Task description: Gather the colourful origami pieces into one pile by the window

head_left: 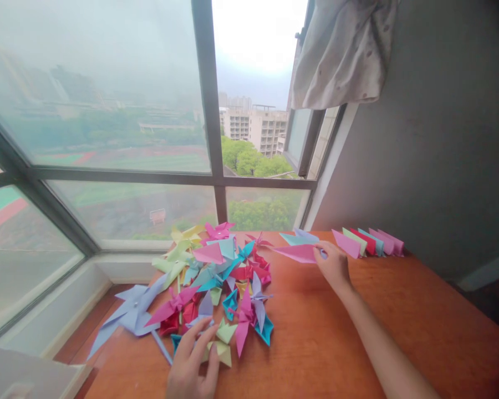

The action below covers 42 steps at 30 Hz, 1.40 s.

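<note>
In my right hand (334,267) a pink paper plane (296,252) is pinched at its rear, its pointed end toward the left. Behind it lie light blue and lavender paper planes (300,237). My left hand (194,360) is open, fingers spread, at the near edge of a heap of folded paper. Its fingers lie by a pale yellow folded paper piece (221,353) and partly cover it. The heap holds a lavender pinwheel (135,310), a magenta paper crane (245,317), a blue folded paper boat (230,303) and a pale green pinwheel (175,263).
Several folded paper planes (370,243) stand in a row at the table's back right. The wooden table (316,338) meets a window (128,176) behind and a grey wall (432,138) at right. A knotted curtain (343,55) hangs above.
</note>
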Each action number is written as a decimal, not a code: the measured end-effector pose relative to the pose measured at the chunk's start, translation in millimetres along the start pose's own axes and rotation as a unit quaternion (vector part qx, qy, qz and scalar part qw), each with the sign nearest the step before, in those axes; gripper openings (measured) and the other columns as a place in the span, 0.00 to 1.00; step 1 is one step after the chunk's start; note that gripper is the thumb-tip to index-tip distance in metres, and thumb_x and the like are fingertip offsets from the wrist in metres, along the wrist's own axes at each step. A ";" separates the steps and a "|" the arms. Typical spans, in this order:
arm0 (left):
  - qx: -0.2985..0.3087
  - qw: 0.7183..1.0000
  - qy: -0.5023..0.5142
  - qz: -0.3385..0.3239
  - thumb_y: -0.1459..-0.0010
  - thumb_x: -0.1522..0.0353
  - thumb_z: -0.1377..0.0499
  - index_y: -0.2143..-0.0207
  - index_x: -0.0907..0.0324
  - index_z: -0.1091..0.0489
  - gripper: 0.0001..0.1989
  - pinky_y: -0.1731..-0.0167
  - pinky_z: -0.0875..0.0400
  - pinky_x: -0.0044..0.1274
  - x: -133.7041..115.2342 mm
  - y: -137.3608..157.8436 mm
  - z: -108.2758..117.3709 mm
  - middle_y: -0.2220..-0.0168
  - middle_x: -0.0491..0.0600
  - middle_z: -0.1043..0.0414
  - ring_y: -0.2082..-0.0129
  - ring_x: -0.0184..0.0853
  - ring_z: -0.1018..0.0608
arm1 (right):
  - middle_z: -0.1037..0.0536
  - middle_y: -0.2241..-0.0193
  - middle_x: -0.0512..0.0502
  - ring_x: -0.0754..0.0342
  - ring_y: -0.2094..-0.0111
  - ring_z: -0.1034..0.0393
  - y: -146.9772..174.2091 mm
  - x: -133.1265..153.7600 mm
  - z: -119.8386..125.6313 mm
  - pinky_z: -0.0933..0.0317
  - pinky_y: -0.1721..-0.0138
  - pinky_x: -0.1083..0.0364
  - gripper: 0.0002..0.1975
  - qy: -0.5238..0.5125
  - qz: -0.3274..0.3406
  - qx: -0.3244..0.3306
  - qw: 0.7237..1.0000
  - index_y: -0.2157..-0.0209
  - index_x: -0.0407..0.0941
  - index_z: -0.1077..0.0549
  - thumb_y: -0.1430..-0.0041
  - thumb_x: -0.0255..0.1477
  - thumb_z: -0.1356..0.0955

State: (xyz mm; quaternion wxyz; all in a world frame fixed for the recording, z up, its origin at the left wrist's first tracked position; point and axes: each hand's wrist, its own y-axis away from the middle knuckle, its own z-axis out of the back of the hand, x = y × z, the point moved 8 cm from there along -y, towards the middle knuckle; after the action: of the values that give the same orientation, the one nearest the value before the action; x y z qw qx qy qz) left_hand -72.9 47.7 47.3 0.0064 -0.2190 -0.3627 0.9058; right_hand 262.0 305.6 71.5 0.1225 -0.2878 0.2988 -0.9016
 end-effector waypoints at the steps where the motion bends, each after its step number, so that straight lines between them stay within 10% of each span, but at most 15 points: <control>1: -0.004 1.000 0.003 0.001 0.40 0.69 0.43 0.54 0.54 0.25 0.13 0.57 0.22 0.30 -0.2 -0.2 0.6 0.51 0.54 0.25 0.54 0.41 0.20 | 0.19 0.61 0.42 0.47 0.57 0.26 -1.2 17.0 2.1 0.34 0.54 0.51 0.12 -0.008 0.027 0.010 1.000 0.65 0.46 0.22 0.40 0.31 0.38; 13: -0.003 1.000 -0.001 0.008 0.39 0.69 0.44 0.54 0.55 0.26 0.12 0.56 0.22 0.32 1.7 2.4 0.4 0.51 0.54 0.26 0.53 0.42 0.20 | 0.22 0.61 0.41 0.47 0.56 0.31 -17.4 216.0 -24.3 0.37 0.52 0.49 0.09 0.066 0.368 0.128 0.919 0.66 0.45 0.24 0.40 0.19 0.34; 20: -0.005 1.000 0.002 0.001 0.39 0.70 0.44 0.54 0.56 0.26 0.12 0.55 0.22 0.31 0.6 2.0 0.9 0.51 0.55 0.26 0.52 0.41 0.21 | 0.21 0.54 0.45 0.50 0.51 0.29 23.2 251.5 -35.7 0.36 0.47 0.49 0.08 -0.146 0.395 0.220 0.880 0.62 0.47 0.23 0.41 0.23 0.32; 28: -0.005 1.000 0.009 0.002 0.39 0.69 0.44 0.54 0.56 0.27 0.12 0.56 0.22 0.32 0.4 1.9 0.1 0.51 0.55 0.26 0.53 0.42 0.21 | 0.19 0.59 0.45 0.51 0.55 0.25 21.7 168.3 1.8 0.31 0.51 0.50 0.10 -0.288 0.210 0.152 0.922 0.59 0.48 0.23 0.38 0.24 0.34; 34: -0.003 1.000 -0.001 -0.009 0.38 0.68 0.45 0.54 0.54 0.28 0.12 0.55 0.24 0.32 -0.6 0.4 0.3 0.50 0.54 0.27 0.53 0.42 0.21 | 0.19 0.57 0.44 0.48 0.55 0.24 44.6 26.3 -2.8 0.29 0.54 0.50 0.12 -0.230 -0.045 0.107 0.966 0.59 0.47 0.22 0.40 0.36 0.34; 42: 0.015 0.998 -0.022 -0.050 0.37 0.68 0.46 0.53 0.55 0.29 0.11 0.54 0.26 0.32 2.8 2.8 -9.3 0.49 0.54 0.29 0.53 0.41 0.22 | 0.21 0.61 0.34 0.43 0.63 0.26 52.7 -147.7 30.3 0.31 0.60 0.45 0.22 -0.065 -0.212 -0.056 0.974 0.61 0.41 0.24 0.49 0.44 0.35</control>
State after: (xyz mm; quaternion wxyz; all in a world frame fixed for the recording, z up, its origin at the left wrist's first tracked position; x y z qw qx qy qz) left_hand -71.3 52.2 38.4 0.0474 -0.1805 -0.3595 0.9143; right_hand 401.3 307.7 -6.6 -0.0682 -0.4090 0.2723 -0.8683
